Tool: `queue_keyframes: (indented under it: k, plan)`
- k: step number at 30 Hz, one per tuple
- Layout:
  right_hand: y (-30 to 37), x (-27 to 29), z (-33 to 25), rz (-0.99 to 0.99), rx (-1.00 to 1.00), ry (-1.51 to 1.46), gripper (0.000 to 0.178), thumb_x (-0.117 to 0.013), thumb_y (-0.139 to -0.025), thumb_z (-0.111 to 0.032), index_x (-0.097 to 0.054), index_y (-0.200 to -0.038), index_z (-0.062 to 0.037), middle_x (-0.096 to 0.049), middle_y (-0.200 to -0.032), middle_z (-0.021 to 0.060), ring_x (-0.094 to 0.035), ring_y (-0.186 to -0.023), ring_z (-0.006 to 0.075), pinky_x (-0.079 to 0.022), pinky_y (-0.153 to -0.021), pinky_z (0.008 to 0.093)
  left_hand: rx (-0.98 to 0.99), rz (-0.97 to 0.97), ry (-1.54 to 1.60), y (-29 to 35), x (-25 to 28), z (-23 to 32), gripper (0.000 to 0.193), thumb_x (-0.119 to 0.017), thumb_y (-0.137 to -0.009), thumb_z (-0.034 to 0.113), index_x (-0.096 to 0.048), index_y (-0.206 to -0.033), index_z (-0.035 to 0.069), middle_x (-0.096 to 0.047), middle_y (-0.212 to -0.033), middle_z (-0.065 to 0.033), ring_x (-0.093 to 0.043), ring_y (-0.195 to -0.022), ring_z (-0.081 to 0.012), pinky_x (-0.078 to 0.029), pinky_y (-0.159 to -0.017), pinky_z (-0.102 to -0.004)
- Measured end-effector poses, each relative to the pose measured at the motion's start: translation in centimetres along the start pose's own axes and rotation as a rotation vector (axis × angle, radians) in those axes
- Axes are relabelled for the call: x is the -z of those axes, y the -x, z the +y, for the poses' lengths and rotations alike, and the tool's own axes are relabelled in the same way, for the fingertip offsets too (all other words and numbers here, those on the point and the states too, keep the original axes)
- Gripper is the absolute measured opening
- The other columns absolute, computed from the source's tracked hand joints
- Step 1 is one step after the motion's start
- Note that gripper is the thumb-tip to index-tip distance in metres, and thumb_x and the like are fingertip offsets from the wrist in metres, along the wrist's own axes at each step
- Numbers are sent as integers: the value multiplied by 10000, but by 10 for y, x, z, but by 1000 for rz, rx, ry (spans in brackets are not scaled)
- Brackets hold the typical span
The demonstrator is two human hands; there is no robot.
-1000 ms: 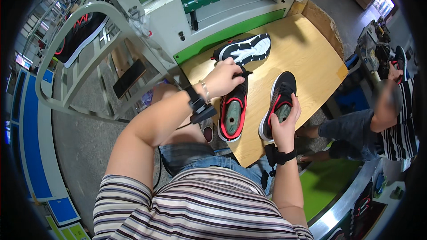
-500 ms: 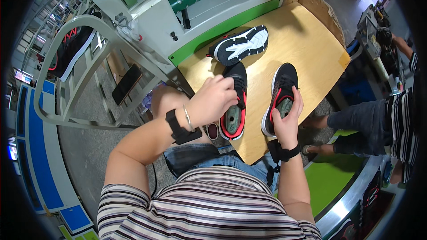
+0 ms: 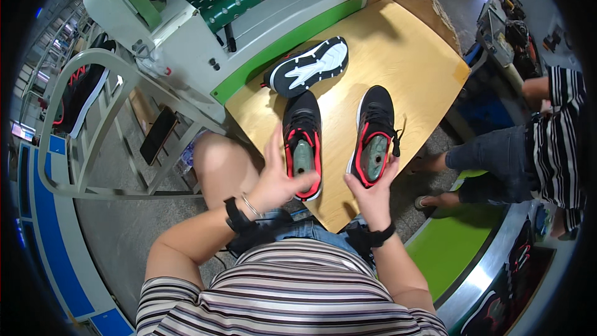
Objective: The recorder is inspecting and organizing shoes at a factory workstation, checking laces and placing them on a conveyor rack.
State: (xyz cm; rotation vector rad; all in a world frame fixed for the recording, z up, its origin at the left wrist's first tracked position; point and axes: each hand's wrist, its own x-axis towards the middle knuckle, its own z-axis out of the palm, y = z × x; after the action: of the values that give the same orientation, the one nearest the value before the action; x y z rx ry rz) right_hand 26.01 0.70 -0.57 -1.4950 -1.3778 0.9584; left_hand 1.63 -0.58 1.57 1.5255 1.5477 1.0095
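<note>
Two black sneakers with red linings stand side by side on a light wooden board, toes pointing away from me. Each has a greenish shoe last inside it. Beside the left sneaker (image 3: 303, 112) is my left hand (image 3: 273, 180), fingers spread along its outer side and thumb across the heel. My right hand (image 3: 373, 199) cups the heel of the right sneaker (image 3: 377, 112), thumb on one side and fingers on the other. A black lace end (image 3: 398, 140) sticks out at that sneaker's right. Beyond them a third sneaker (image 3: 311, 68) lies on its side, white-and-black sole showing.
The wooden board (image 3: 423, 56) adjoins a white machine with a green roller (image 3: 230, 3). At left, a metal rack (image 3: 93, 143) holds another sneaker (image 3: 84, 93) and a phone (image 3: 159, 135). Another person in a striped shirt (image 3: 556, 143) stands at the right, near a green surface (image 3: 457, 249).
My left hand has come down from over the left sneaker's laces and spread its fingers. My right hand has slid from the right sneaker's side to its heel. The view has shifted.
</note>
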Motion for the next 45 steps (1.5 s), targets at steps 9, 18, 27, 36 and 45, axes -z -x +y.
queue_keyframes:
  k: [9, 18, 27, 36, 45]
  plan:
    - [-42, 43, -40, 122, -128, -740, 649, -621, -873, 13, -425, -1491, 20, -590, -1360, 134, -572, -1264, 242, -447, -1085, 366, 376, -40, 935, -18, 50, 49, 865, -652, -792, -26, -261, -1557, 71, -503, -1427, -151, -571, -1253, -267, -464, -1064, -358]
    - [-258, -17, -204, -128, 565, -490, 599, -683, -920, -80, -464, -1461, 55, -610, -1337, 123, -611, -1173, 187, -467, -1027, 306, -244, 298, 809, -89, 157, 163, 737, -541, -869, -40, -259, -1548, 3, -546, -1390, -136, -602, -1209, -233, -480, -1041, -336]
    - [-427, -150, -215, -307, 696, 233, 912, -751, -884, -195, -223, -1627, -185, -74, -1635, 359, -269, -1489, 493, -303, -1206, 421, -200, 1027, -167, -309, 194, 79, 971, -744, -871, 294, -163, -1543, -99, -212, -1568, -365, -267, -1463, -469, -279, -1202, -478]
    - [-340, -62, 3, -226, 407, 1088, 851, -527, -916, -712, -248, -1617, -319, -174, -1702, 103, -246, -1523, 416, -153, -1146, 740, -85, 170, -530, -119, 109, -24, 829, -732, -906, 333, -310, -1551, 26, -346, -1511, -287, -333, -1426, -460, -280, -1180, -517]
    - [-385, -96, -21, 120, -203, 611, 1232, -743, -687, -775, -165, -1630, -235, 31, -1662, 305, -81, -1506, 560, -225, -1193, 615, 171, 83, -453, -87, 64, -58, 1153, -833, -743, 342, -139, -1614, 43, -218, -1598, -336, -263, -1463, -508, -266, -1214, -503]
